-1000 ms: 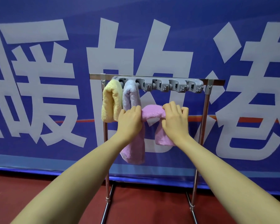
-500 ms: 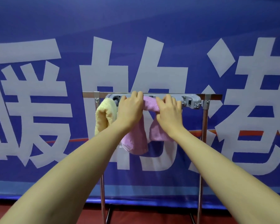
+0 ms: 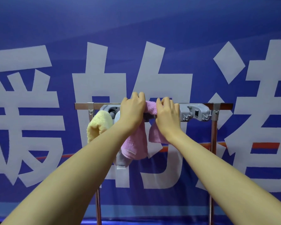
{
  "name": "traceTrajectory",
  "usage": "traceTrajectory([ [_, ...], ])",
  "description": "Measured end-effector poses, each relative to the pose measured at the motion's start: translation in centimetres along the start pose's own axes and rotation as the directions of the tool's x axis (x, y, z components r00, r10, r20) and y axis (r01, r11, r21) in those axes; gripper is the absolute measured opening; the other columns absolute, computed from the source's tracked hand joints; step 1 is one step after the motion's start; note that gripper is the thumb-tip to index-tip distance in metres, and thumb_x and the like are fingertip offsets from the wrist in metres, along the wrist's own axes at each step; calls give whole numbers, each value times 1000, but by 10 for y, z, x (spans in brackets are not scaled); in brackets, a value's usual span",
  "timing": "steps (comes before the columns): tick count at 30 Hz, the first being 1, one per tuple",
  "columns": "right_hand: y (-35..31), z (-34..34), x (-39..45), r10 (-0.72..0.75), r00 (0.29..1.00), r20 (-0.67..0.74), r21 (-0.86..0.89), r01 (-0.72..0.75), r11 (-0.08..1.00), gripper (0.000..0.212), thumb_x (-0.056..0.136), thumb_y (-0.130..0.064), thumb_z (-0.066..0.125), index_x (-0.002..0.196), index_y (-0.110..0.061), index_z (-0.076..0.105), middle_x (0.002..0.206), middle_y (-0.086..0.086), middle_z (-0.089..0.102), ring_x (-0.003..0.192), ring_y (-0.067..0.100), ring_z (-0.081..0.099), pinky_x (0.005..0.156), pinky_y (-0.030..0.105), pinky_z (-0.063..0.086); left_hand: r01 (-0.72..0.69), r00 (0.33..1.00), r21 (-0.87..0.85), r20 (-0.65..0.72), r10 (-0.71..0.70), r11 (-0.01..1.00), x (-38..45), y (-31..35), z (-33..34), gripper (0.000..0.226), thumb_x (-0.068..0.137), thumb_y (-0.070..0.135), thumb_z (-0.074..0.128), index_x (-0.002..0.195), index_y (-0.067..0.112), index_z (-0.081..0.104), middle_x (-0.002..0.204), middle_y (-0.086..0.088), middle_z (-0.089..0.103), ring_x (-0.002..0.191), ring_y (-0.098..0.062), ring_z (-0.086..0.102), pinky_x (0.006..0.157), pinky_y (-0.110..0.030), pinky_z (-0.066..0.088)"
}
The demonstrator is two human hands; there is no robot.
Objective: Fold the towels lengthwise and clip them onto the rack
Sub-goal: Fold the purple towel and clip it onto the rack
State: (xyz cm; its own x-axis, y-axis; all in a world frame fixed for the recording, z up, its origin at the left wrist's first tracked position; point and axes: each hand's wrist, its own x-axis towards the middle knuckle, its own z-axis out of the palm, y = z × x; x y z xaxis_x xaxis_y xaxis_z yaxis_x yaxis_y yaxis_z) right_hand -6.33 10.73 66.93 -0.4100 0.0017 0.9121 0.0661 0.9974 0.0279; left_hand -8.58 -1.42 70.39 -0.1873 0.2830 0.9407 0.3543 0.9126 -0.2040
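Hands went up: left hand (image 3: 133,109) and right hand (image 3: 166,111) now grip the pink towel (image 3: 150,107) against the rack's (image 3: 224,106) mid-bar clips (image 3: 194,113), beside the yellow towel (image 3: 98,125). Clipping looks imminent.

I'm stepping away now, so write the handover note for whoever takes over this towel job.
Left hand: grips the pink towel at the clip bar.
Right hand: grips the same towel's fold, just to the right.
Done: yellow towel hangs at the rack's left end; a grey towel shows behind the pink one.
Left: seat the pink towel in its clip; whether it has caught is hidden. Clips to the right are free.
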Motion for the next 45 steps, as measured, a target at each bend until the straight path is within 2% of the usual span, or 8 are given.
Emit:
traceTrajectory([
  [4, 1, 10, -15, -8, 998, 66, -67, 13, 998, 38, 53, -1, 76, 89, -4, 66, 77, 9, 57, 67, 26, 54, 65, 34, 34, -28, 986, 45, 164, 21, 999, -15, 1, 10, 54, 14, 2, 77, 55, 15, 44, 46, 0, 40, 24, -15, 26, 46, -19, 18],
  [8, 3, 17, -32, -24, 990, 142, -26, 28, 999, 44, 56, -12, 76, 97, -5, 64, 86, 10, 59, 78, 31, 54, 75, 35, 23, -43, 963, 30, 267, 34, 999, -32, 0, 19, 46, 24, -1, 77, 61, 11, 52, 52, -3, 51, 32, -21, 43, 47, -20, 29],
  [11, -2, 19, -35, -33, 982, 184, 65, 21, 998, 63, 68, -27, 69, 125, -5, 54, 108, 12, 57, 98, 34, 52, 88, 39, 19, 5, 935, -158, 352, 52, 987, -36, -3, 18, 31, 57, -3, 72, 81, 3, 53, 75, -11, 57, 60, -32, 53, 65, -28, 25],
  [17, -11, 16, -26, -121, 955, 271, 246, 53, 968, 62, 85, -15, 47, 144, -5, 31, 140, 6, 46, 119, 29, 44, 94, 38, 20, 97, 874, -185, 485, 5, 978, -43, -9, 8, 33, 79, 23, 57, 107, 7, 48, 105, -6, 57, 102, -29, 49, 89, -34, 23],
  [25, -10, 20, -42, -66, 940, 334, 314, -45, 948, 63, 88, -6, 46, 147, -7, 23, 141, 7, 46, 115, 27, 44, 89, 32, 17, -3, 845, -112, 532, 62, 994, -68, -12, 5, 53, 75, 47, 51, 110, 8, 44, 105, -8, 59, 123, -28, 35, 97, -45, 11],
  [29, -11, 19, -48, -27, 927, 373, 349, -113, 930, 59, 88, -5, 43, 145, -9, 28, 119, 8, 58, 105, 27, 48, 84, 29, 19, -97, 753, -174, 631, 186, 980, -67, -22, -2, 83, 71, 58, 62, 133, 10, 33, 124, -8, 54, 136, -24, 20, 104, -47, 10],
  [36, -18, 9, -57, 51, 896, 441, 443, -267, 856, 39, 88, -12, 42, 126, -14, 44, 93, 7, 63, 96, 29, 54, 96, 36, 29, -202, 686, -210, 667, 291, 957, -63, -35, -13, 75, 73, 33, 61, 138, 16, 28, 125, 0, 53, 135, -25, 20, 106, -49, 13],
  [45, -42, 10, -74, 230, 832, 505, 397, -460, 794, 75, 83, -59, 52, 136, -15, 23, 131, 8, 54, 115, 30, 54, 97, 45, 36, -231, 721, -99, 651, 239, 968, -70, -43, -26, 35, 90, 19, 46, 123, 13, 54, 146, -2, 34, 144, -27, 3, 112, -52, 7],
])
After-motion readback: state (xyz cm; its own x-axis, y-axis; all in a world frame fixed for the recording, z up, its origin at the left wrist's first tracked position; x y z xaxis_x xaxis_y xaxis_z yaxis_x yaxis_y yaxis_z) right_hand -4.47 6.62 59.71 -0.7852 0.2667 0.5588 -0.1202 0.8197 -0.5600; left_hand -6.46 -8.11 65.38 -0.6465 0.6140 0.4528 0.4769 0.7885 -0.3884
